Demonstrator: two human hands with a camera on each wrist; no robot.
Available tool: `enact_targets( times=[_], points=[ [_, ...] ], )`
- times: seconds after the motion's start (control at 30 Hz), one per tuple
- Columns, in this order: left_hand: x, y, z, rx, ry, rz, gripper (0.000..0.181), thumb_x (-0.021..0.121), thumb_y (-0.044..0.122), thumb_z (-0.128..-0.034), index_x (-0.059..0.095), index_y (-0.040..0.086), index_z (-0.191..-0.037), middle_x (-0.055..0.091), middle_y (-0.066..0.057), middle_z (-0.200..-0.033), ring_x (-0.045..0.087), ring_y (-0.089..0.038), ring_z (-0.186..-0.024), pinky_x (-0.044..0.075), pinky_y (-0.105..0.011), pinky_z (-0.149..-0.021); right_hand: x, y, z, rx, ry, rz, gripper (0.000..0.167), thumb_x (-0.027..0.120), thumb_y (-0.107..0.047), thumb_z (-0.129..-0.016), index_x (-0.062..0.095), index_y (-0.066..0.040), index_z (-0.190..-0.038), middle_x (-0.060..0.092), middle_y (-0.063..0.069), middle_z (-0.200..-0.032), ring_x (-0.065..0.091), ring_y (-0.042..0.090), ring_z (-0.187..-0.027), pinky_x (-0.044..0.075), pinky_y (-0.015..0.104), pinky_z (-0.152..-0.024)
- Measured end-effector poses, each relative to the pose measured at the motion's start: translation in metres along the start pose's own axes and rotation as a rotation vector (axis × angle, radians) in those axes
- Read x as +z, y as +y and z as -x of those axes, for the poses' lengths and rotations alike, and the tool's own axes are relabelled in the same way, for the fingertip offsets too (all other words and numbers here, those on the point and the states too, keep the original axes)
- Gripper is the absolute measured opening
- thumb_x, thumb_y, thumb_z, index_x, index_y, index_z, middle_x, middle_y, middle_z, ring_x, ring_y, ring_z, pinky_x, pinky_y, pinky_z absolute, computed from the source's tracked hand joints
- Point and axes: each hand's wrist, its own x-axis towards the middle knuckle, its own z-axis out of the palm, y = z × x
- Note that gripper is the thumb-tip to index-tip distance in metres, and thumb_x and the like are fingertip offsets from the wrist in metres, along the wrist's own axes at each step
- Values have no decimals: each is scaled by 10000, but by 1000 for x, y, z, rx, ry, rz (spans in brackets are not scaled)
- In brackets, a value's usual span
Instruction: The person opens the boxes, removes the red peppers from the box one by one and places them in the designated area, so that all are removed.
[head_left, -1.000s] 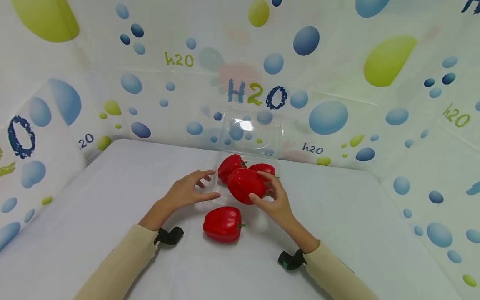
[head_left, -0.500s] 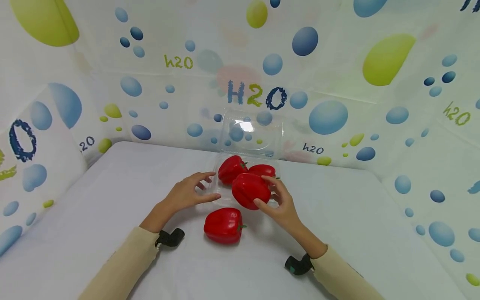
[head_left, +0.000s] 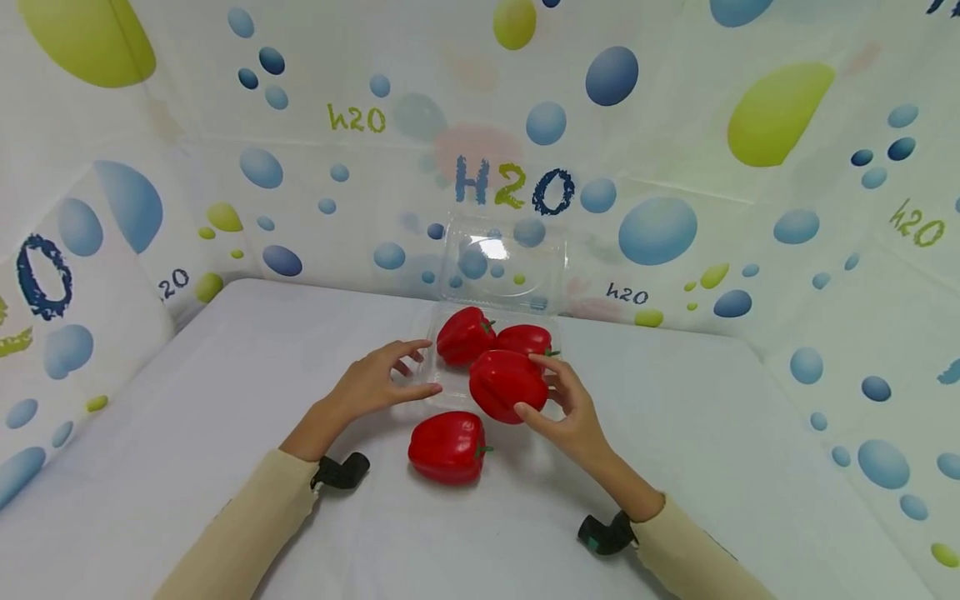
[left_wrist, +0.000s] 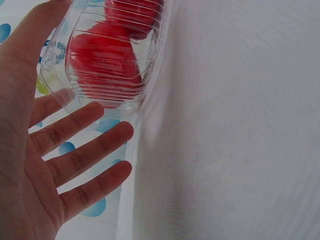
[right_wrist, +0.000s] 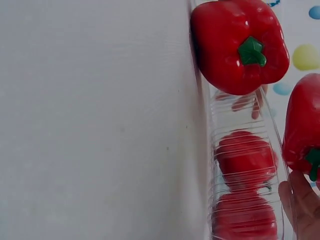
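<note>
Held pepper (head_left: 507,386) shifted rightward; clear container (head_left: 456,379) holds two peppers (head_left: 465,336).

Two peppers (head_left: 466,337) lie in the container (head_left: 450,386), its lid (head_left: 504,271) behind them, another pepper (head_left: 447,448) before it on the table (head_left: 690,433)

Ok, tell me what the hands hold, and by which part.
The right hand holds a red pepper by its stem end, between thumb and fingers. The left hand, at the clear box, grips nothing.

Red peppers (head_left: 447,448) with green stems (right_wrist: 252,51), clear container (head_left: 453,392), white surface (head_left: 720,442), beige sleeves (head_left: 243,525), black wrist devices (head_left: 347,472), white backdrop (head_left: 465,75) spotted and lettered in blue and lime
</note>
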Motion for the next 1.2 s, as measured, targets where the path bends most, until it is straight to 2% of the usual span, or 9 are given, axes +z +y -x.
enact_targets(
  times=[0.33, 0.6, 0.73, 0.9, 1.2],
  points=[
    [-1, 1, 0, -4, -11, -5, 826, 736, 561, -762, 446, 215, -1453, 593, -79, -1268, 602, -257, -1082, 562, -434, -814, -11, 2, 7, -66, -27, -3, 660, 760, -5, -778, 470, -30, -1371, 541, 160, -1312, 616, 148, -1025, 528, 259, -901],
    [-2, 2, 1, -9, -13, -4, 813, 749, 529, -762, 452, 211, -1448, 593, -82, -1264, 603, -260, -1083, 560, -442, -817, -21, -4, 16, -103, -84, 33, 685, 772, 25, -742, 470, -1, -1357, 530, 162, -1328, 613, 174, -1065, 530, 290, -909],
    [-2, 3, 2, -11, -11, -1, 813, 749, 528, -764, 449, 210, -1450, 594, -86, -1264, 603, -263, -1085, 559, -450, -822, -24, -8, 20, -114, -102, 52, 705, 794, 4, -725, 481, -17, -1356, 541, 147, -1308, 601, 202, -1053, 559, 301, -852],
    [-3, 3, 3, -10, -10, -8, 816, 744, 539, -764, 448, 210, -1450, 596, -86, -1262, 605, -261, -1080, 557, -453, -825, -28, -8, 27, -116, -142, 59, 735, 814, -10, -711, 477, -18, -1364, 537, 169, -1301, 591, 181, -1044, 580, 304, -779],
    [-2, 4, 2, -13, -14, 4, 810, 748, 521, -769, 445, 214, -1454, 592, -86, -1268, 602, -265, -1084, 556, -452, -828, -38, -5, 31, -81, -210, 60, 711, 816, -15, -711, 493, -21, -1344, 545, 158, -1289, 584, 158, -1058, 583, 321, -775]
  ],
)
